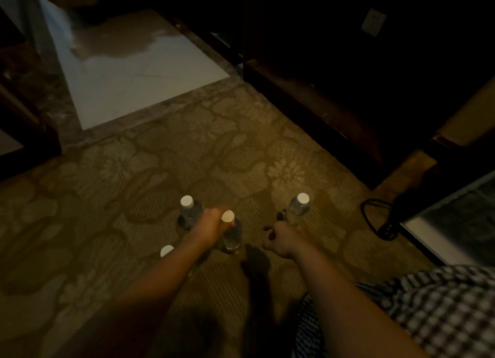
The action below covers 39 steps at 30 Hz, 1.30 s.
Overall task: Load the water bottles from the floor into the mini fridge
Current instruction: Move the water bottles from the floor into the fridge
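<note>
Bare forearms (166,282) lead to the left hand (211,229) and right hand (278,241). A garment (428,304) of small black-and-white checks shows at lower right.

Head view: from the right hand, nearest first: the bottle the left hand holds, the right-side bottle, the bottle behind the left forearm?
1. right-side bottle, just beyond the right hand
2. held bottle, centre, in the left hand
3. forearm bottle, far left, half hidden
</note>
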Motion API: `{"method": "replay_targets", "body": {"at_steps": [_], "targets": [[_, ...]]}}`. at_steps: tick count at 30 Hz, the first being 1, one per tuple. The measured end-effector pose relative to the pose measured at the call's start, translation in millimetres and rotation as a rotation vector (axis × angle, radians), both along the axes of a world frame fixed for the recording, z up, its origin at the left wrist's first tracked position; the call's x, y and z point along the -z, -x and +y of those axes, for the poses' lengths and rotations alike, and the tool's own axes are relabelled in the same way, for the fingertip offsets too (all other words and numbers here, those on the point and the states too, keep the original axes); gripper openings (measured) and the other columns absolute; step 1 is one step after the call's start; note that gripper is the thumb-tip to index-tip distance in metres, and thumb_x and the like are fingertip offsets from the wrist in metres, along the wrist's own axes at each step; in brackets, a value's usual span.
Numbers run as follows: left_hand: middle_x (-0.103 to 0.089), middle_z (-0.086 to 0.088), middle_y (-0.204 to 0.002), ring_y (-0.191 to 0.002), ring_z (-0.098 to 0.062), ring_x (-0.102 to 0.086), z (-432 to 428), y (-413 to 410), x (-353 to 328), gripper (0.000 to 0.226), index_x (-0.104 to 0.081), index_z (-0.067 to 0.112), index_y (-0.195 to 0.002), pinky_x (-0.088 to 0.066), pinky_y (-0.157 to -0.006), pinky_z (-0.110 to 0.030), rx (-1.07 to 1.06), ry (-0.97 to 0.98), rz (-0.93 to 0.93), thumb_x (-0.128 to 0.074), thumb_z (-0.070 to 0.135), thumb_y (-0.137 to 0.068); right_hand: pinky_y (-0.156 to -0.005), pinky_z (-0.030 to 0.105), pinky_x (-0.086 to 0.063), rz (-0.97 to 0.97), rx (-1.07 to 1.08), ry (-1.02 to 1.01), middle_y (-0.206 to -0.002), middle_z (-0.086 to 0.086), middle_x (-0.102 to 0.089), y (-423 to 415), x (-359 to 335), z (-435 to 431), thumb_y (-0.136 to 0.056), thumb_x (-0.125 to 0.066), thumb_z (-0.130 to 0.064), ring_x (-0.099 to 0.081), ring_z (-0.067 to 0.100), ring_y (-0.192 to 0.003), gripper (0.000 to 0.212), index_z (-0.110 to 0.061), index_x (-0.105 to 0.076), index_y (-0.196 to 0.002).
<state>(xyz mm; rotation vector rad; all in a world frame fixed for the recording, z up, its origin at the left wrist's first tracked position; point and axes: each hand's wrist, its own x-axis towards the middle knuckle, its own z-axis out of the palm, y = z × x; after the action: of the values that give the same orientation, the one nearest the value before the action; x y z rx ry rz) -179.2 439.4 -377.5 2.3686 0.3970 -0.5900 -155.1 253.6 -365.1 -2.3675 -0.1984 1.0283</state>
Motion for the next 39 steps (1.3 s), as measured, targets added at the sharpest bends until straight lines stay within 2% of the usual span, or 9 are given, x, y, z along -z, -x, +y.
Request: {"method": "replay_targets", "body": {"at_steps": [4,8,12,17,22,28,31,36,39], "targets": [[-0.062,0.000,-0.113,-0.105,-0.009,-0.056,-5.8,11.4,-29.6,0.028,-0.058,0.018,-0.114,-0.046,-0.095,-0.028,0.080,0.083,-0.300,-0.061,0.021,-0.086,-0.107,0.036,-0.038,-0.075,-0.014,-0.066,-0.144,0.012,-0.042,3.2,-16.9,-4.4,-0.084,-0.066,-0.020,-0.043,0.027,-0.131,0.073,-0.017,-0.027,-0.145],[-0.060,0.004,-0.106,-0.101,-0.008,-0.056,-26.9,8.7,-73.5,0.030,-0.061,0.015,-0.111,-0.047,-0.089,-0.025,0.153,0.137,-0.450,-0.067,0.018,-0.082,-0.109,0.039,-0.037,-0.199,-0.015,-0.171,-0.148,0.009,-0.038,3.9,-39.8,-11.0,-0.079,-0.072,-0.022,-0.040,0.026,-0.134,0.086,-0.021,-0.021,-0.148],[-0.062,0.002,-0.102,-0.097,-0.011,-0.059,-51.0,0.4,-119.0,0.031,-0.064,0.012,-0.107,-0.049,-0.086,-0.027,0.216,0.144,-0.616,-0.071,0.018,-0.077,-0.103,0.036,-0.042,-0.320,-0.010,-0.300,-0.136,0.002,-0.051,2.7,-77.9,-25.3,-0.076,-0.074,-0.019,-0.049,0.019,-0.124,0.073,-0.022,-0.037,-0.139],[-0.058,0.011,-0.103,-0.096,-0.002,-0.056,-76.5,-13.1,-182.1,0.032,-0.061,0.020,-0.110,-0.048,-0.087,-0.021,0.291,0.161,-0.746,-0.069,0.022,-0.078,-0.099,0.029,-0.042,-0.499,0.061,-0.395,-0.131,-0.003,-0.053,1.0,-133.0,-54.2,-0.078,-0.072,-0.021,-0.049,0.011,-0.120,0.064,-0.025,-0.040,-0.133],[-0.064,0.006,-0.098,-0.091,-0.002,-0.060,-119.4,-21.0,-239.8,0.044,-0.063,0.025,-0.101,-0.050,-0.083,-0.023,0.418,0.213,-0.897,-0.061,0.051,-0.066,-0.101,0.033,-0.046,-0.718,0.078,-0.479,-0.134,-0.010,-0.050,7.8,-182.6,-99.3,-0.079,-0.072,-0.024,-0.049,0.009,-0.124,0.070,-0.034,-0.032,-0.136],[-0.063,0.001,-0.099,-0.092,-0.009,-0.059,-200.4,-27.1,-281.8,0.043,-0.064,0.019,-0.103,-0.047,-0.077,-0.026,0.620,0.211,-1.004,-0.062,0.049,-0.073,-0.098,0.042,-0.049,-0.834,0.165,-0.421,-0.132,-0.007,-0.052,16.6,-220.2,-182.3,-0.081,-0.069,-0.021,-0.052,0.010,-0.122,0.068,-0.034,-0.031,-0.135],[-0.062,0.001,-0.102,-0.095,-0.011,-0.057,-249.4,-31.2,-290.9,0.031,-0.063,0.018,-0.107,-0.046,-0.080,-0.027,0.690,0.233,-1.017,-0.067,0.033,-0.080,-0.096,0.040,-0.050,-0.861,0.219,-0.364,-0.131,-0.008,-0.053,23.4,-231.3,-227.3,-0.082,-0.068,-0.019,-0.053,0.009,-0.120,0.065,-0.035,-0.031,-0.133],[-0.061,0.002,-0.097,-0.089,-0.009,-0.055,-330.9,-39.8,-293.0,0.027,-0.064,0.018,-0.104,-0.040,-0.072,-0.015,0.811,0.311,-1.020,-0.068,0.029,-0.079,-0.091,0.037,-0.051,-0.932,0.344,-0.267,-0.123,-0.014,-0.056,38.2,-236.6,-301.2,-0.080,-0.070,-0.019,-0.056,0.005,-0.112,0.067,-0.049,-0.029,-0.123],[-0.062,0.000,-0.097,-0.088,-0.010,-0.056,-379.5,-45.0,-284.4,0.028,-0.065,0.017,-0.104,-0.037,-0.070,-0.009,0.867,0.380,-0.972,-0.069,0.028,-0.079,-0.085,0.032,-0.052,-0.950,0.444,-0.211,-0.107,-0.026,-0.055,46.9,-229.4,-341.6,-0.078,-0.073,-0.022,-0.058,-0.001,-0.098,0.066,-0.057,-0.031,-0.115]]}}
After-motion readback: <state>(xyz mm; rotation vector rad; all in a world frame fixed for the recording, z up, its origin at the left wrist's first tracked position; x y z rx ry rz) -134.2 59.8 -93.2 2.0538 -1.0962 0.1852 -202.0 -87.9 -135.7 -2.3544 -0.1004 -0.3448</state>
